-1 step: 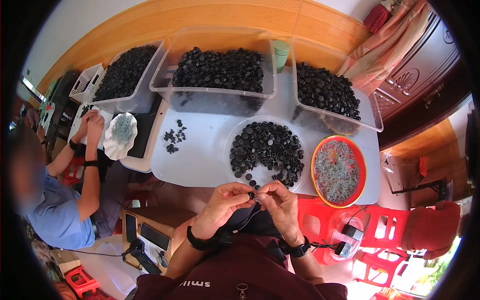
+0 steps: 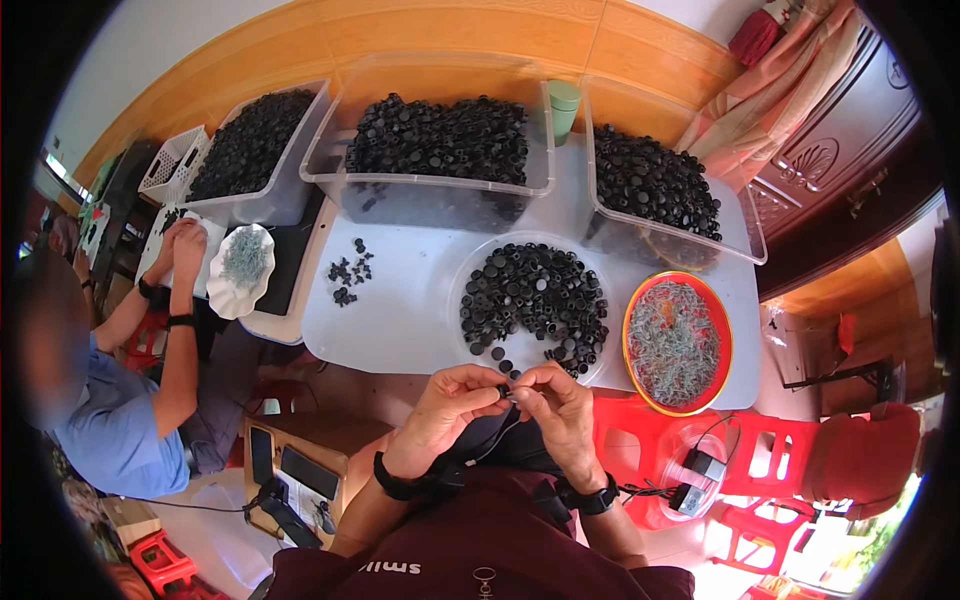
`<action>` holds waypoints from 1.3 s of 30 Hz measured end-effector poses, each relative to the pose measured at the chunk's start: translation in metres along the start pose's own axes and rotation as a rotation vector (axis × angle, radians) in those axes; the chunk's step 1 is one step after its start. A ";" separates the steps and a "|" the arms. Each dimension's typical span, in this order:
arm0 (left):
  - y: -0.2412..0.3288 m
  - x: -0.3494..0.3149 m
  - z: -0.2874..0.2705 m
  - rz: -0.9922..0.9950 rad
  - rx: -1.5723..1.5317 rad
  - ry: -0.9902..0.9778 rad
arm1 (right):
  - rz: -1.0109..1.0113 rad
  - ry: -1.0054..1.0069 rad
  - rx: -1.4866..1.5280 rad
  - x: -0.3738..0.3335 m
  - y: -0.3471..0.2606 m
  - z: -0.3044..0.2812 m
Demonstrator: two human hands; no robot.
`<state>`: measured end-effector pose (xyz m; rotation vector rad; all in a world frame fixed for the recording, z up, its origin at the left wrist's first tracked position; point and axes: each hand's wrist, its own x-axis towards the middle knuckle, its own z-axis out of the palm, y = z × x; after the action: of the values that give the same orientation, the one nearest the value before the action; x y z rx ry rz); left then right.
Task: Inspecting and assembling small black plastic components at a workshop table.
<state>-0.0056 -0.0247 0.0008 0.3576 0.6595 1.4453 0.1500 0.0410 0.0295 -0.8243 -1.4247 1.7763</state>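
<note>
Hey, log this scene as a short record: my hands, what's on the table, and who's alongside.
Left hand: pinches a black piece
Right hand: thumb and finger close beside it; their hold is too small to tell
In front: round tray of black caps
Right of tray: red bowl of silvery pins
Left of tray: black bits on the table
Far side: clear bins of black parts; green cup
At left: co-worker, hands together near a white dish
</note>
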 end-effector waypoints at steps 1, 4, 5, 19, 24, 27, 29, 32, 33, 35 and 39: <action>0.000 0.000 0.001 0.001 -0.002 0.001 | 0.003 0.012 -0.003 0.000 0.000 0.003; 0.000 -0.001 0.002 0.007 0.011 0.023 | -0.008 0.037 -0.112 0.000 -0.002 0.004; 0.000 -0.001 0.002 0.012 0.018 0.022 | -0.007 0.037 -0.112 0.000 -0.003 0.005; -0.005 -0.001 0.010 0.130 0.199 0.137 | -0.229 0.152 -0.461 -0.003 -0.007 0.014; -0.006 0.001 0.015 0.103 0.172 0.172 | -0.324 0.221 -0.474 -0.008 0.002 0.016; -0.009 0.001 0.014 0.096 0.159 0.170 | -0.315 0.215 -0.448 -0.009 0.006 0.014; -0.009 0.000 0.012 0.085 0.164 0.166 | -0.289 0.198 -0.428 -0.010 0.006 0.013; -0.010 0.002 0.010 0.060 0.123 0.139 | -0.250 0.180 -0.404 -0.009 0.000 0.013; -0.011 0.003 0.011 0.044 0.081 0.113 | -0.250 0.186 -0.388 -0.008 -0.003 0.013; -0.010 0.006 0.011 0.029 0.074 0.096 | -0.249 0.193 -0.371 -0.007 -0.004 0.010; -0.009 0.007 0.014 -0.011 0.061 0.048 | -0.356 0.140 -0.455 -0.005 0.001 0.000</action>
<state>0.0104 -0.0162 0.0046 0.3668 0.7445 1.4292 0.1525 0.0369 0.0282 -0.8363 -1.7812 1.1244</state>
